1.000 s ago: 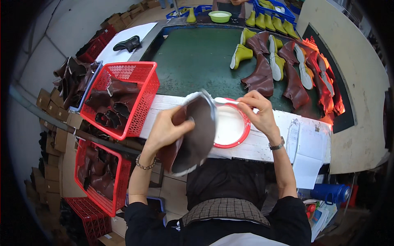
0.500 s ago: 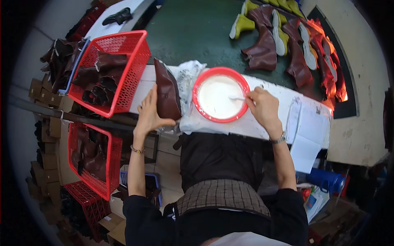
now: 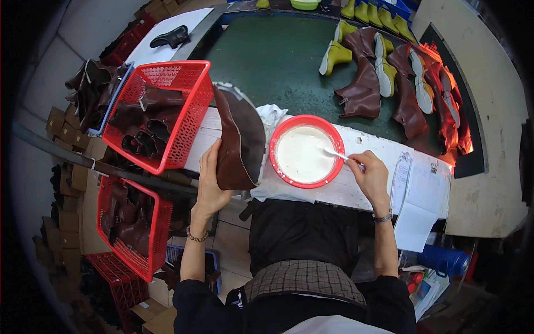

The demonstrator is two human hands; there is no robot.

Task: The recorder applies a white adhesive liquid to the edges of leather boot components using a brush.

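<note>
The left hand (image 3: 210, 183) grips a dark brown leather boot upper (image 3: 238, 139), a curved, glossy piece held upright on edge at the white workbench's (image 3: 356, 189) front, between the red plastic mesh basket (image 3: 161, 114) and the red-rimmed round bowl of white glue (image 3: 306, 151). The right hand (image 3: 370, 177) pinches a thin white brush (image 3: 338, 155), its tip dipped in the glue.
</note>
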